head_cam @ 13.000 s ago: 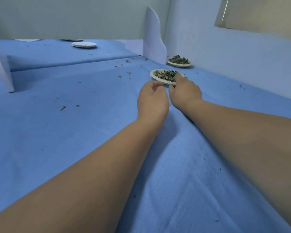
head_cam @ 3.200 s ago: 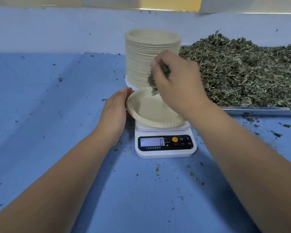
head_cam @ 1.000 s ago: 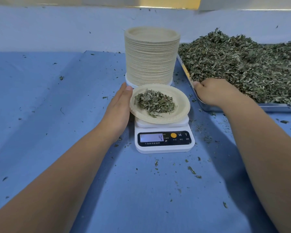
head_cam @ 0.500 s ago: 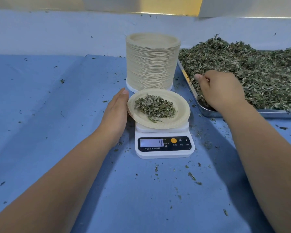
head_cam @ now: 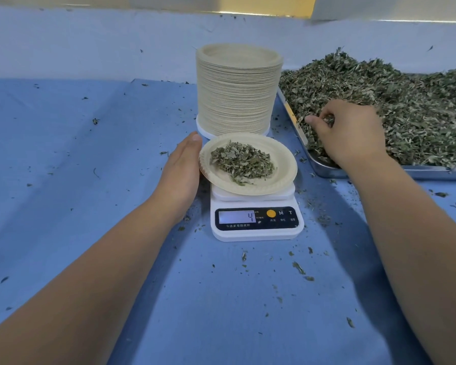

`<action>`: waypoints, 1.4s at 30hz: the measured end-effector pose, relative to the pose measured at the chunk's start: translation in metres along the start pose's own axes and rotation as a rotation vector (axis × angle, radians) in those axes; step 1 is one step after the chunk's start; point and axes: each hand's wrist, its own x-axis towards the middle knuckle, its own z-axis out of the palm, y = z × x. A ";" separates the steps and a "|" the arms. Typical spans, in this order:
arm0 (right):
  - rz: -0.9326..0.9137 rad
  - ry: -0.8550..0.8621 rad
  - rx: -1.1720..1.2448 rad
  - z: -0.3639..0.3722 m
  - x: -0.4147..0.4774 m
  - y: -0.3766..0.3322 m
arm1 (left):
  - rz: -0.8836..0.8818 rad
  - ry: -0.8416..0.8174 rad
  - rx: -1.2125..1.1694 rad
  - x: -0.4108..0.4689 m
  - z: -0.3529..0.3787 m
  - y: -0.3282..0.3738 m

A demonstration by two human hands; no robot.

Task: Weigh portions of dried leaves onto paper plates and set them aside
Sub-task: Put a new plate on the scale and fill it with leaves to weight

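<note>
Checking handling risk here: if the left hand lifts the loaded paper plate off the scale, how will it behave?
The shallow beige paper plate is probably very light: the white digital scale reads 4. Its thin rim likely flexes if lifted from one side. The loose dried green leaves could slide if tilted.

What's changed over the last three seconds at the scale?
The right hand dropped a portion of leaves on the round beige paper plate, then went back into the steel tray of loose dried leaves, where it now pinches more. The white digital scale went from 0 to 4. The left hand stays against the plate's rim.
</note>
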 end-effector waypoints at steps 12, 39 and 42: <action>0.003 0.089 0.076 -0.015 0.006 -0.014 | 0.012 -0.004 0.012 -0.001 0.000 0.001; -0.102 -0.146 0.247 -0.017 -0.005 -0.065 | 0.008 -0.030 0.031 -0.003 0.002 0.003; -0.057 -0.254 0.120 -0.021 0.000 -0.056 | 0.004 -0.028 0.039 -0.003 0.002 0.003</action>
